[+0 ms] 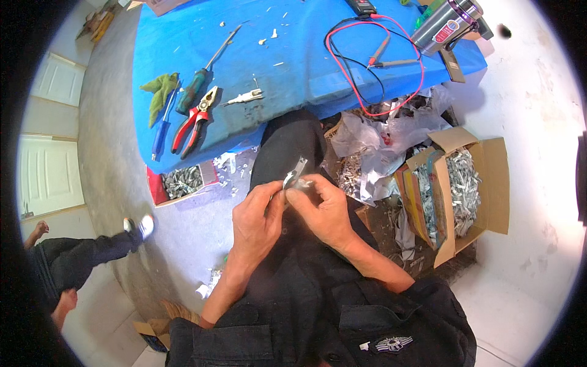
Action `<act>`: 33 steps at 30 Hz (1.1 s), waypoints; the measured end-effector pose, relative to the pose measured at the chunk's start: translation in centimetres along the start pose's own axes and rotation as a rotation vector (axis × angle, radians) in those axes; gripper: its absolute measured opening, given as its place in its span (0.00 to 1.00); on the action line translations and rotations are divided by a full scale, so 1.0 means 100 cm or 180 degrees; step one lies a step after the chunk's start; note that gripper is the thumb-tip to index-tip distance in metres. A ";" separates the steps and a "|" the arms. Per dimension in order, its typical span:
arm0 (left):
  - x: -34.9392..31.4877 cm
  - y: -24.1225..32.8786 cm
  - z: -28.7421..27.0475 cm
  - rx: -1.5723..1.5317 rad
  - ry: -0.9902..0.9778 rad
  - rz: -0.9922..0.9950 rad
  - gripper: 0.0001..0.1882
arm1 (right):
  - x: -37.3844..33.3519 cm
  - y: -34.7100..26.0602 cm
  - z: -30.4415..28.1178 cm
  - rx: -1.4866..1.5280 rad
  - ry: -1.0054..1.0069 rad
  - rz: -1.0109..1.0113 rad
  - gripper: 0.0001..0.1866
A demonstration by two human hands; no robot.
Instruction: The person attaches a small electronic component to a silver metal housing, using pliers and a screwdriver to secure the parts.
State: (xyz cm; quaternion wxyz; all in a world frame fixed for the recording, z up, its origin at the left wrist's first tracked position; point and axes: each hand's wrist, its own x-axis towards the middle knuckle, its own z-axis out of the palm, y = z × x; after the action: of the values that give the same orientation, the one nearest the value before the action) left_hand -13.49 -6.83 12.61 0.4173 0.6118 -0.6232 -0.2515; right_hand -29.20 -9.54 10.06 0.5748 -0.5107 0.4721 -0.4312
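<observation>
Above my lap I hold a small, narrow grey-and-white part (298, 167) that looks like metal or plastic; its exact kind is unclear. My left hand (257, 215) pinches its lower end between thumb and fingertips. The fingers of my right hand (323, 210) are closed on the same part from the other side, slightly blurred. A similar whitish part (246, 96) lies on the blue-covered table (293, 55) ahead. Left of it rest red-and-black pliers (195, 122), a green-handled screwdriver (194, 90) and a blue-handled screwdriver (161, 136).
A multimeter (362, 7) with red and black leads and a steel flask (443, 27) stand at the table's right. An open carton (498, 183) of small silvery pieces is at my right. A red box (158, 186) sits under the table. Another person (79, 260) walks at left.
</observation>
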 end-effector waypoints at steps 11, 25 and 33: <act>0.001 -0.001 0.005 0.1127 0.0135 0.0790 0.10 | -0.001 0.001 0.005 0.0338 0.0162 0.0402 0.12; 0.011 -0.001 0.014 0.0380 0.0193 0.0027 0.03 | -0.004 0.005 0.009 -0.0814 0.0556 -0.0649 0.11; 0.013 0.002 0.012 -0.0039 -0.0017 -0.0603 0.03 | -0.006 0.016 0.005 -0.0616 0.0486 -0.0537 0.12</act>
State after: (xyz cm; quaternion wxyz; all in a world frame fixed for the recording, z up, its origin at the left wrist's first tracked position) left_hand -14.44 -8.25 12.46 0.3937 0.6648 -0.5620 -0.2953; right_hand -28.79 -8.69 8.51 0.4470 -0.5674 0.5092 -0.4680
